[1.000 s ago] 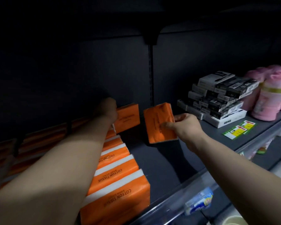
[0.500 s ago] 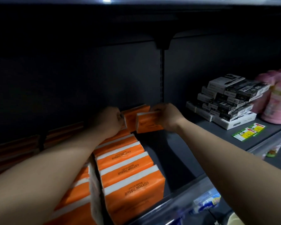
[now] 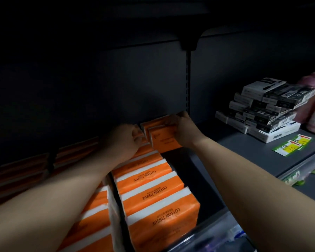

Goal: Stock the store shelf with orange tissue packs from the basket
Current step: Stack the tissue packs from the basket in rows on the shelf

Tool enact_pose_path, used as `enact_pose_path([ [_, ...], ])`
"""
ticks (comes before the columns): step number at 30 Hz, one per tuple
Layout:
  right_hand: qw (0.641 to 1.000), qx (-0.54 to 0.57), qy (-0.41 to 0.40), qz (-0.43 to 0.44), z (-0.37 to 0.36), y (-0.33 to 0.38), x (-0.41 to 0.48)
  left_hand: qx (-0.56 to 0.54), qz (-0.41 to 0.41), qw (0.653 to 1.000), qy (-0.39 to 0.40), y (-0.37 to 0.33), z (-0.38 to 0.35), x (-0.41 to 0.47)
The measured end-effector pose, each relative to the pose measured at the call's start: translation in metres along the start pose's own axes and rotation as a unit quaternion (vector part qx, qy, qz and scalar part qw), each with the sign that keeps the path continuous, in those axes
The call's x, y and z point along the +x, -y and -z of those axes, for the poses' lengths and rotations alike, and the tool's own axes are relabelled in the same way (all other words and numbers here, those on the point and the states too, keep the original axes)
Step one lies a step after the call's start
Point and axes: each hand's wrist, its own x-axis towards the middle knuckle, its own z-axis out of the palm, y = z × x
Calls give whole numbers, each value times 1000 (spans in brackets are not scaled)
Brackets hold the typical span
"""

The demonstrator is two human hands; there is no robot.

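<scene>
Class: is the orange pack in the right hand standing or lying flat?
Standing on edge: the orange pack shows its broad face; the right hand grips its top.

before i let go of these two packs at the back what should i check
1. Right hand grips front orange plastic-wrapped tissue pack: ok
2. Left hand grips rear orange tissue pack: ok
3. Both packs standing: ok
4. Packs seated on dark grey metal shelf: cannot tell
5. Front pack in line with row of orange cotton tissue packs: not ok, juts right
6. Clear of stacked black-and-white cardboard boxes: ok
</scene>
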Motion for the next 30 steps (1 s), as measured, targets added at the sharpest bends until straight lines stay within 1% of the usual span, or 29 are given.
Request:
enact_pose_path([
  [3, 1000, 13, -11, 20, -4, 0, 1, 9, 11, 1000, 8, 0, 0, -2],
  [5, 999, 44, -23, 12, -5, 2, 3, 6, 14, 1000, 12, 0, -1, -3],
  [8, 997, 71, -20, -5, -7, 6, 7, -2, 17, 1000, 12, -2, 0, -3],
  [11, 999, 27, -25, 8, -8, 6, 6, -5, 19, 1000, 14, -4, 1, -3],
  [14, 996, -65, -35, 47, -5, 5, 0, 4, 17, 1000, 8, -3, 0, -4],
  [15, 995, -79, -40, 52, -4, 4, -2, 5, 15, 1000, 5, -3, 0, -5],
  [20, 992, -113, -30, 56, 7, 6, -12, 15, 3, 1000, -1, -7, 4, -9],
  [24, 988, -139, -26, 66, 21, 10, -25, 19, 13, 1000, -2, -16, 9, -19],
  [27, 988, -132, -24, 72, 38, 16, -45, 13, 19, 1000, 3, -26, 14, -31],
  [30, 987, -109, -51, 105, 60, 20, -76, 10, 20, 1000, 13, -40, 20, -48],
])
